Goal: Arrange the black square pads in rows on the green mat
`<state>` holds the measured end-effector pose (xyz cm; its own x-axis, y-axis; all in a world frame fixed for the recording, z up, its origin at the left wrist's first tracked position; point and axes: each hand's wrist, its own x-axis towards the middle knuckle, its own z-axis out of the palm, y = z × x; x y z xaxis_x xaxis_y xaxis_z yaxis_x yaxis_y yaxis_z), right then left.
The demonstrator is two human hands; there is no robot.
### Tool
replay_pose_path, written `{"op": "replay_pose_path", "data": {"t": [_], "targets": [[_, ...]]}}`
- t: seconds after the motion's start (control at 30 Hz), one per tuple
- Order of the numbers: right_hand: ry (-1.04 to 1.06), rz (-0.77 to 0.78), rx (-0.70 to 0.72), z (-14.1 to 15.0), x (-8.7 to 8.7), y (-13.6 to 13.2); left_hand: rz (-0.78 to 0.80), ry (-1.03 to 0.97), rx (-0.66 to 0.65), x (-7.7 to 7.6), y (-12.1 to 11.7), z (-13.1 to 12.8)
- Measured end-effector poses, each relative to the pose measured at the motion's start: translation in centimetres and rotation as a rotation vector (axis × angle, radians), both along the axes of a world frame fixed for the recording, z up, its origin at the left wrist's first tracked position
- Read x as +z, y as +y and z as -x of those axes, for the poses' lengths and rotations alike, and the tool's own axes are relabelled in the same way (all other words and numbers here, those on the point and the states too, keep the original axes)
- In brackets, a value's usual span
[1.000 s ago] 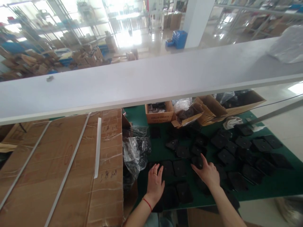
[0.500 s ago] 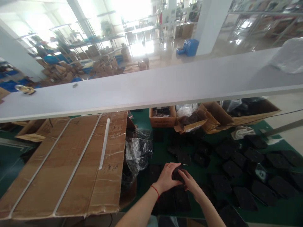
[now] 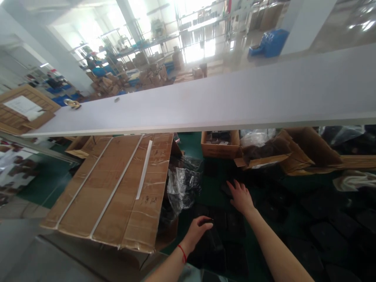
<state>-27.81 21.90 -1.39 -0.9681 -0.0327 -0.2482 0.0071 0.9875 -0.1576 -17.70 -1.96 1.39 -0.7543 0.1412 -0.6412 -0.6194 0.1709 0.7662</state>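
Low in the middle of the view, my left hand has its thumb and index finger closed near the edge of a dark flat piece. The piece appears to be in that grip, but dark surroundings blur its outline. Farther forward, my right hand is stretched out with fingers apart. Its fingertips are at a small black piece on the green table. Between and below the hands, several flat black pieces lie side by side in rows.
A large strapped cardboard box with clear plastic bagging spilling out stands on the left. A small carton and an opened carton line the back, below a white shelf. More black pieces cover the right side.
My hands were together around a small black piece; now they are apart. The right has moved forward and opened, while the left has come down and back. The view has swung left.
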Motion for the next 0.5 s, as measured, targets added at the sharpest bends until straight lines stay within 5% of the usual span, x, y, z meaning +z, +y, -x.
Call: {"op": "replay_pose_path", "data": {"t": [0.1,0.27,0.4,0.5], "targets": [[-0.003,-0.035,-0.05,1.4,0.2,-2.3,-0.037,-0.08,0.154,-0.5,-1.2,-0.5],[0.025,-0.017,-0.136,2.2,0.5,-6.6,-0.047,-0.103,0.209,-0.4,-3.0,-0.2],[-0.013,0.281,-0.007,3.4,-0.4,-10.2,-0.043,-0.045,0.206,-0.8,-4.0,0.3],[-0.168,0.491,-0.066,4.5,-1.6,-12.8,-0.038,0.004,0.258,-2.2,-4.3,1.2]]}}
